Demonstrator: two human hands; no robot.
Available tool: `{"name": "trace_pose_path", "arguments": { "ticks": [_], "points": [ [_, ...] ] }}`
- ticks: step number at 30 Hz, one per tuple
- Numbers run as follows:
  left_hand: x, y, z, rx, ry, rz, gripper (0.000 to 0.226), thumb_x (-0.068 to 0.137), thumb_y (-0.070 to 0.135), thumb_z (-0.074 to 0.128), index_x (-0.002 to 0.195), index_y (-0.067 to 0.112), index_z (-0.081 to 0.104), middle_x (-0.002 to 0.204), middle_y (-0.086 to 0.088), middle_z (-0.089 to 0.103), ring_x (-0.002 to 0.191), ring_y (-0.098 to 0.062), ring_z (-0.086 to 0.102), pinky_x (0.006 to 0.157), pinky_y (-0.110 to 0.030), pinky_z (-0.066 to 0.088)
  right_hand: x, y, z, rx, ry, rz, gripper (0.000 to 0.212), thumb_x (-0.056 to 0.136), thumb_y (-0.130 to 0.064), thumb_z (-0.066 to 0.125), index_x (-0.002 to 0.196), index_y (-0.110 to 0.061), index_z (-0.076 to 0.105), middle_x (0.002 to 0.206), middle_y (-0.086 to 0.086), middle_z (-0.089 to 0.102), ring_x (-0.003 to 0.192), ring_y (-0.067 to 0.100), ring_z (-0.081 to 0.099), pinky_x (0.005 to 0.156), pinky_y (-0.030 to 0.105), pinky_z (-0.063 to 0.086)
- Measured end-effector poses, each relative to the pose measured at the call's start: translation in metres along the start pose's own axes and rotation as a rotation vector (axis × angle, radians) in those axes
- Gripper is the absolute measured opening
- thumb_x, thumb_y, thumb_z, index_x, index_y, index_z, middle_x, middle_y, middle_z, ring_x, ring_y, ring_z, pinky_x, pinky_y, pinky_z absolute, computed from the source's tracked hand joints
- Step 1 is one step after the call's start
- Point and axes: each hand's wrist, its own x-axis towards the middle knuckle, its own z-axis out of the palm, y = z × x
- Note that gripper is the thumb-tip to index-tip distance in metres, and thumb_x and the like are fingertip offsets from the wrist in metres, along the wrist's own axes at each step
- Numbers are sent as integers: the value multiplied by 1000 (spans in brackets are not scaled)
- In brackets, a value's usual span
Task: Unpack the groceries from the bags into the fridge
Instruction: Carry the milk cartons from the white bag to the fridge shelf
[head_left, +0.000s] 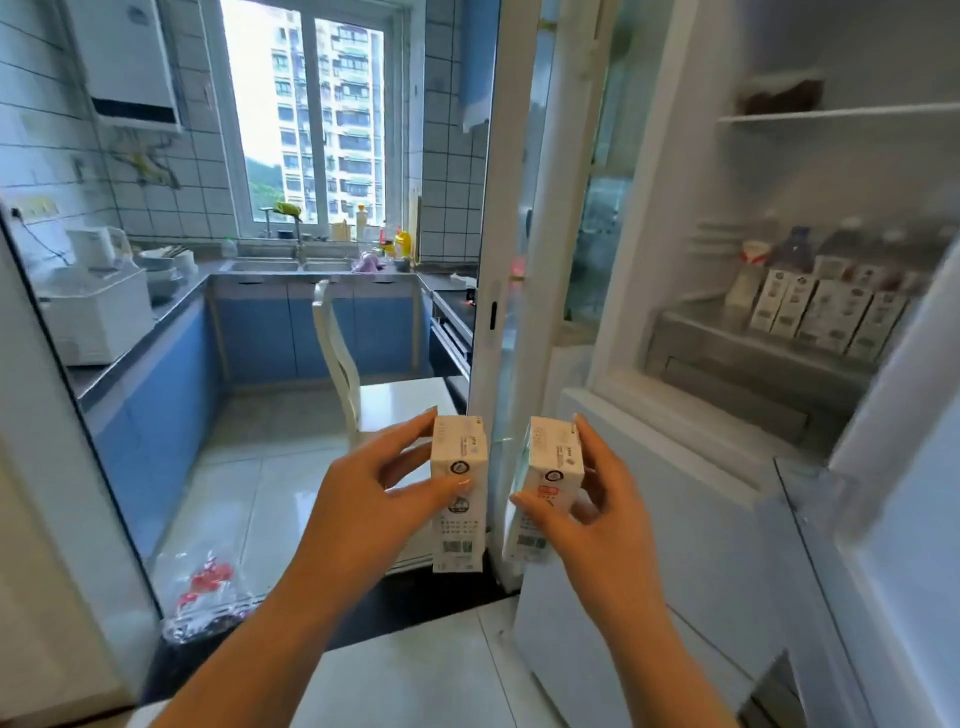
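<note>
Fridge (727, 467) seen at right, upper compartment open, white interior blurred. Glass shelf (841, 111) high inside, a dark item resting on it, not identifiable. Lower down, a row of cartons (826, 314) stood upright side by side on a shelf, bottles behind them.

Kitchen viewed through a doorway at left: the table (156, 322) with blue cabinet fronts is run along the wall to the sink under the window. White chair (343, 364) placed on the tiled floor.

Clear plastic bag (208, 592) with red print lain on the floor by the doorway, lower left.

Left hand (358, 499): grip clamped on a white carton (460, 499), held upright, thumb across its front face. Right hand (597, 499): grip clamped on a second carton (545, 493), tilted slightly. Both cartons held in the air near each other, not touching, in front of the fridge.
</note>
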Motion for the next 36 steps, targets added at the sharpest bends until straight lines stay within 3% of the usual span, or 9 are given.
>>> {"name": "trace_pose_path", "arguments": {
  "ticks": [2, 5, 10, 12, 15, 19, 23, 26, 36],
  "points": [
    [42, -16, 10, -33, -54, -3, 53, 73, 20, 74, 116, 42, 52, 112, 23, 59, 102, 0, 57, 87, -28, 48, 31, 12, 2, -29, 41, -1, 72, 72, -17, 76, 119, -53, 34, 114, -26, 46, 92, -15, 53, 71, 5, 46],
    [110, -39, 27, -121, -161, 18, 55, 73, 15, 73, 120, 36, 55, 112, 15, 64, 98, -1, 60, 74, -10, 45, 80, 30, 6, -83, 130, -7, 74, 70, -15, 76, 114, -56, 33, 108, -32, 44, 91, -25, 49, 70, 1, 44],
    [223, -52, 66, -260, -348, 90, 49, 71, 5, 74, 102, 40, 58, 85, 29, 64, 83, 10, 63, 58, -6, 47, 159, 47, 6, -174, 299, 10, 77, 69, -9, 77, 115, -55, 34, 110, -29, 46, 98, -26, 46, 75, 1, 45],
    [261, -52, 86, -296, -450, 131, 48, 72, 2, 73, 98, 40, 58, 77, 32, 66, 83, 17, 60, 57, -6, 48, 187, 50, -1, -221, 359, 25, 78, 69, -9, 77, 116, -54, 35, 112, -27, 48, 101, -16, 51, 78, 6, 48],
    [306, -47, 126, -353, -578, 186, 49, 73, -4, 70, 97, 37, 57, 75, 37, 64, 83, 18, 59, 58, -5, 47, 222, 55, -22, -291, 432, 51, 78, 70, -8, 76, 122, -50, 36, 118, -21, 51, 110, 2, 55, 89, 26, 53],
    [348, -41, 191, -415, -672, 219, 46, 73, -4, 70, 93, 36, 58, 74, 35, 65, 81, 15, 61, 58, -6, 47, 265, 66, -61, -386, 539, 27, 77, 70, -11, 78, 123, -49, 37, 117, -20, 54, 108, -4, 55, 89, 26, 52],
    [386, -40, 263, -472, -703, 225, 45, 74, 3, 72, 107, 31, 60, 86, 26, 68, 92, 10, 62, 64, -9, 50, 314, 90, -106, -380, 623, 18, 77, 69, -10, 80, 128, -42, 42, 118, -23, 54, 108, -5, 55, 91, 24, 51],
    [412, -35, 314, -475, -709, 274, 42, 76, 4, 71, 97, 38, 60, 79, 31, 67, 85, 13, 62, 62, -8, 50, 354, 111, -141, -396, 643, -9, 78, 67, -13, 81, 133, -33, 44, 117, -25, 54, 106, -11, 54, 90, 18, 49],
    [492, -13, 457, -508, -711, 269, 42, 81, 6, 68, 104, 40, 57, 91, 29, 66, 89, 14, 61, 63, -7, 48, 477, 160, -244, -360, 691, 52, 69, 71, -19, 78, 126, -43, 44, 106, -26, 60, 94, -13, 56, 78, 14, 52]
  ]
}}
